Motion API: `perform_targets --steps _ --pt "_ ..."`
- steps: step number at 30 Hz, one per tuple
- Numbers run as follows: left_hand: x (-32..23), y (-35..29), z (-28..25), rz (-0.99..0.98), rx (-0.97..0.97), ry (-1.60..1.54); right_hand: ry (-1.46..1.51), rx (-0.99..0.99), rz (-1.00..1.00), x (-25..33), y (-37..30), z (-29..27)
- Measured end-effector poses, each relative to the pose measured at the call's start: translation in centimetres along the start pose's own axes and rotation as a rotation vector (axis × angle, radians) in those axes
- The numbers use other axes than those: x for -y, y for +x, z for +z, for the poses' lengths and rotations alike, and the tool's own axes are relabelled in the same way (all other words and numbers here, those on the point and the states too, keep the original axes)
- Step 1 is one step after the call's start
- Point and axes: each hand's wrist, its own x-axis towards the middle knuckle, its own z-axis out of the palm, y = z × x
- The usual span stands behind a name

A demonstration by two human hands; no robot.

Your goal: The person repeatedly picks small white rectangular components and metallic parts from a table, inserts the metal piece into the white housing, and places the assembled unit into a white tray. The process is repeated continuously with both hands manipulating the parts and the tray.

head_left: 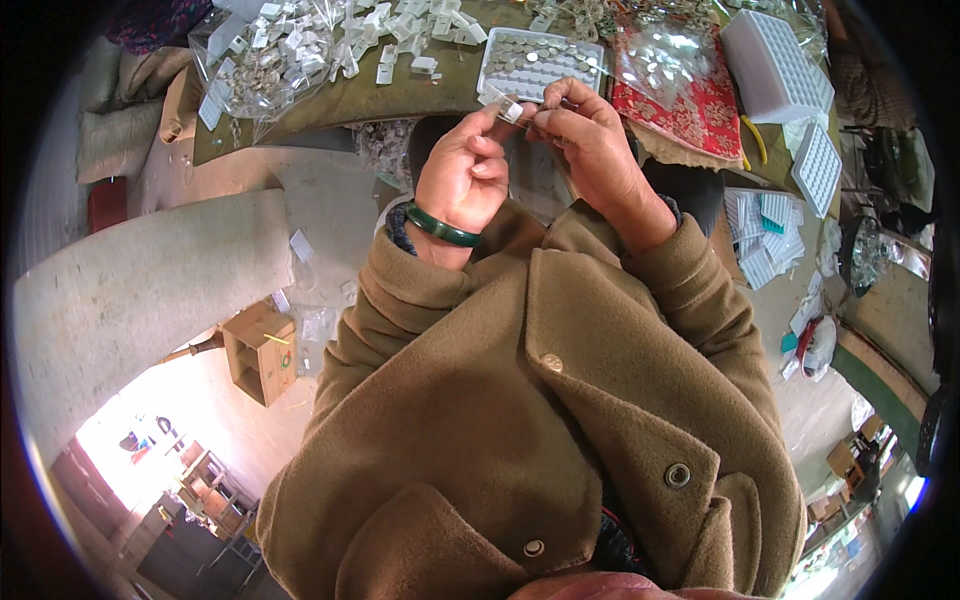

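I see both hands raised together in front of the brown coat [520,420], just short of the table edge [400,95]: the left hand [462,175], with a green bangle [440,228] on its wrist, pinches a small clear packet [510,108] between thumb and forefinger. The right hand [590,150] has its fingertips pressed together right beside that packet, touching its right edge, though I cannot tell what they grip. Beyond the packet sit 1 white tray of small round pieces [540,62] and a bag of loose packets [270,60].
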Motion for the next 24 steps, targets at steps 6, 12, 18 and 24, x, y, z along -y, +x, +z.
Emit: perform_targets --steps 6,12,18,24 --pt "-0.4 0.4 -0.7 -0.087 -0.052 -0.122 -0.363 -0.061 -0.178 -0.5 0.0 -0.3" --pt "-0.1 0.9 -1.5 0.113 -0.118 0.285 -0.836 -0.145 -0.344 0.6 -0.5 -0.4" --pt "0.2 0.8 -2.2 0.226 -0.058 0.554 -1.258 -0.314 -0.486 3.1 1.4 -1.6" --pt "0.8 1.2 -2.2 0.212 -0.055 0.685 -1.513 -0.224 -0.693 2.5 5.8 -2.0"
